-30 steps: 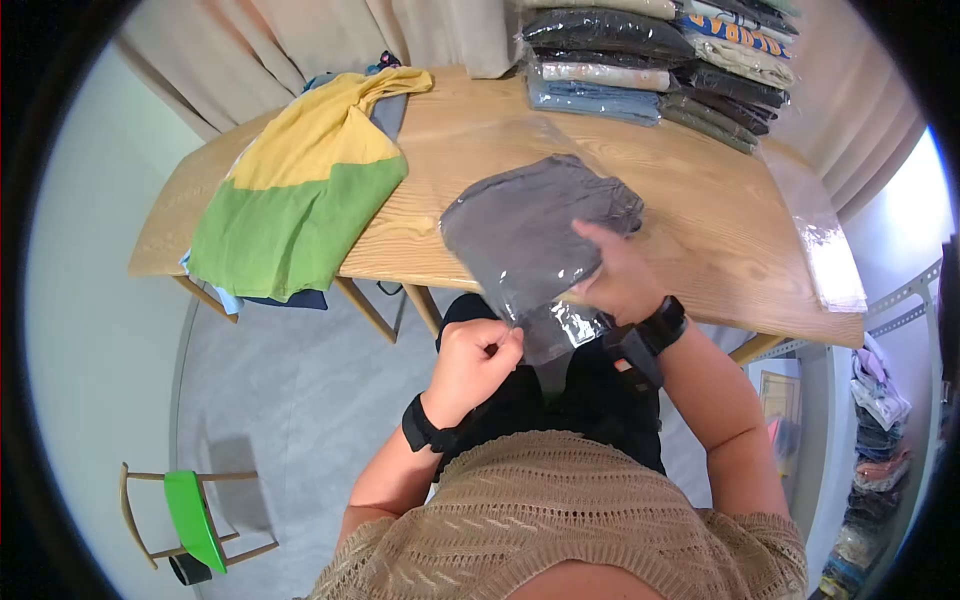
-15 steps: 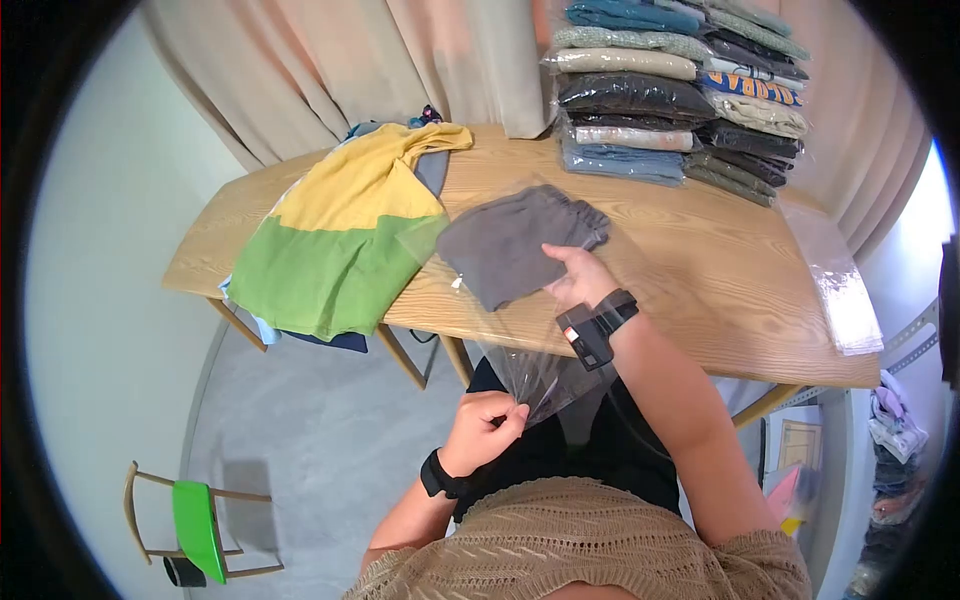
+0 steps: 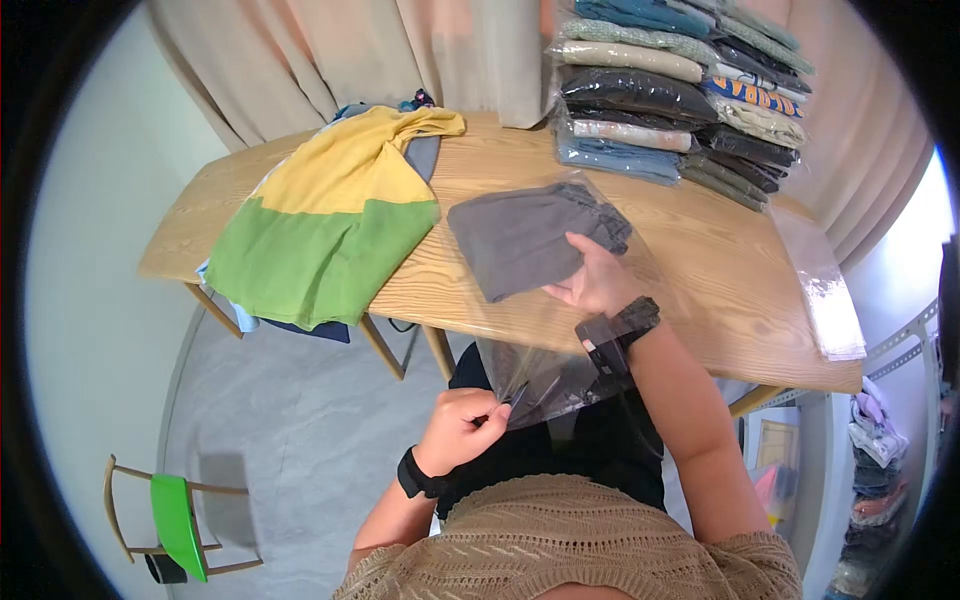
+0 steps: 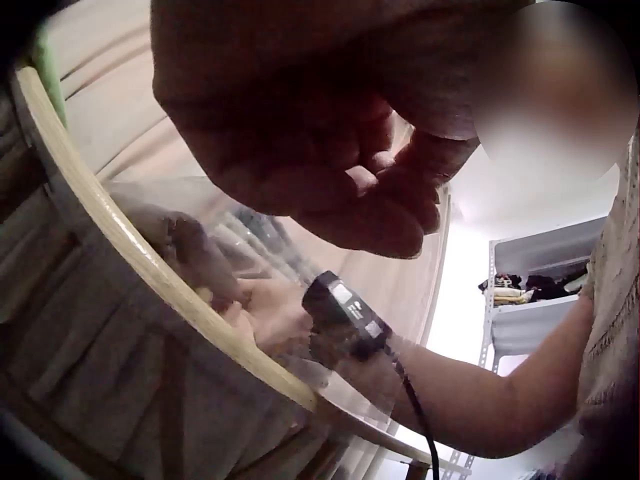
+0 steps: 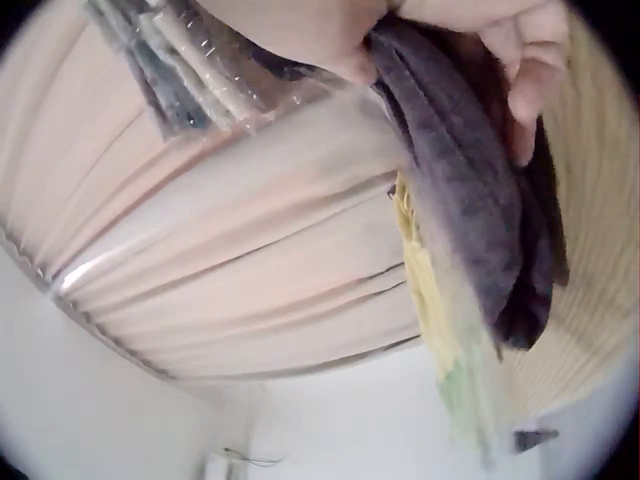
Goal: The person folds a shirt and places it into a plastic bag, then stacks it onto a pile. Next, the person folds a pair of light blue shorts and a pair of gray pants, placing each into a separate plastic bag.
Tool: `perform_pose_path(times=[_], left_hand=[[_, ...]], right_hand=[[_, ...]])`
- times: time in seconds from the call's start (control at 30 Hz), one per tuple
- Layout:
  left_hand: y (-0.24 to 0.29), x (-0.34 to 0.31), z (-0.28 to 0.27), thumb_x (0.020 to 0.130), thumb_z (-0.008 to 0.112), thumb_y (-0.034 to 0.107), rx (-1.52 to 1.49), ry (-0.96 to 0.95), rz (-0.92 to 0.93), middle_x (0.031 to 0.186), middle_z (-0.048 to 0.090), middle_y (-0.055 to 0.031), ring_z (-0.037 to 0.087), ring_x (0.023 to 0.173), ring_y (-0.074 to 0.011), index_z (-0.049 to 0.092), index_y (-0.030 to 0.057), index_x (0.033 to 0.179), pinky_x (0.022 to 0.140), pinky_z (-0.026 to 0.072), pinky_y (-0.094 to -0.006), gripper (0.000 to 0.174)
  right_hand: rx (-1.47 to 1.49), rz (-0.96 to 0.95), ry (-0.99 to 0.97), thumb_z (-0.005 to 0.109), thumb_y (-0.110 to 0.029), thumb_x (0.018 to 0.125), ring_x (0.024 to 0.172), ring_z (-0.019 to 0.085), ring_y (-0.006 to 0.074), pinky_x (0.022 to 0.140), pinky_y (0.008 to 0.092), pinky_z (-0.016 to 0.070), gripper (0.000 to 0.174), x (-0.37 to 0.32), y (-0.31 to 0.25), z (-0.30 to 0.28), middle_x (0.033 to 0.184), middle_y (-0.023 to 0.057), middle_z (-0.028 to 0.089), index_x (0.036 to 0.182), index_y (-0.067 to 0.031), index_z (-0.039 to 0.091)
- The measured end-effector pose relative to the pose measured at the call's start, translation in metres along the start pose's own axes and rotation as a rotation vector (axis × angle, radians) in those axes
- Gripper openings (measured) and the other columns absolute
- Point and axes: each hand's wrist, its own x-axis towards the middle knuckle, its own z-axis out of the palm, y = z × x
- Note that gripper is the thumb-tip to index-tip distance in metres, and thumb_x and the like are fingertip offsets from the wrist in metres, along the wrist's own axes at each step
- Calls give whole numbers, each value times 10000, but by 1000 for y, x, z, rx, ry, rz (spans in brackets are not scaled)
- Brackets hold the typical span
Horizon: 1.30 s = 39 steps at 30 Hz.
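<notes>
Two hands share one job: the right hand (image 3: pixel 597 278) is inside the clear bag (image 3: pixel 545 372), its thumb and fingers clamped on the folded grey garment (image 3: pixel 515 240). The garment lies on the table (image 3: pixel 700 250) near the centre of the head view, with film seemingly over it. The left hand (image 3: pixel 462 428), at six o'clock and off the table's near edge, pinches the bag's mouth between thumb and fingertips.

To do this well, I judge the left hand should draw the mouth taut toward six o'clock while the right drives the garment toward twelve o'clock, right to the closed end. The fold should travel flat; the right wrist view shows the cloth bunched in the grip, so a flatter hold would spare creases. The film is thin: a jerk could tear it.

Counted: one grey garment, one bag in hand, two hands. At one o'clock stands the stack of bagged clothes (image 3: pixel 670 100) in two piles side by side; about six packs show in the left pile, but the frame cuts the top, so no full total. At three o'clock lies one sheaf of empty bags (image 3: pixel 825 290), number untellable. At ten o'clock one green and yellow garment (image 3: pixel 320 230) tops a few others. One green chair (image 3: pixel 180 520) stands at seven o'clock
</notes>
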Motion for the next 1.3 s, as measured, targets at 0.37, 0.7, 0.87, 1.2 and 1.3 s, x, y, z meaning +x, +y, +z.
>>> perform_pose_path(times=[0.37, 0.7, 0.87, 1.2, 1.3], left_hand=[[1, -2, -1, 786, 610, 74, 19, 55, -46, 506, 452, -99, 436, 446, -214, 523, 5, 590, 442, 330, -324, 226], [-23, -29, -51, 807, 607, 180, -89, 70, -45, 524, 516, -90, 497, 482, -218, 528, 3, 563, 473, 364, -318, 312], [-26, -10, -66, 933, 424, 395, -1, 153, -288, 579, 575, -54, 559, 551, -163, 560, 21, 606, 521, 402, -279, 516], [-32, 45, -54, 935, 487, 307, -261, 154, -541, 576, 535, 14, 491, 487, -65, 554, 67, 658, 461, 332, -207, 373], [-33, 39, -55, 935, 489, 242, -306, 232, -627, 574, 511, 19, 477, 505, -67, 533, 85, 674, 485, 339, -199, 307]], right_hand=[[333, -11, 88, 528, -165, 928, 1062, 480, 302, 864, 322, 491, 454, 33, 4, 5, 1241, 260, 370, 1306, -19, 323], [-1069, -33, -661, 580, -130, 869, 899, 619, 165, 798, 264, 474, 224, -166, -22, 1, 924, 94, 660, 1029, 14, 641], [-1008, -448, 227, 487, -275, 917, 575, 557, 98, 520, 227, 455, 345, -136, -52, -57, 650, 24, 586, 722, -21, 615], [-756, -133, -14, 537, -280, 910, 439, 386, 50, 391, 210, 271, 305, -81, -26, -85, 569, -30, 486, 687, -73, 563], [-615, -125, 148, 545, -251, 907, 432, 367, 52, 401, 201, 277, 271, -87, -27, -102, 561, -34, 473, 703, -75, 567]])
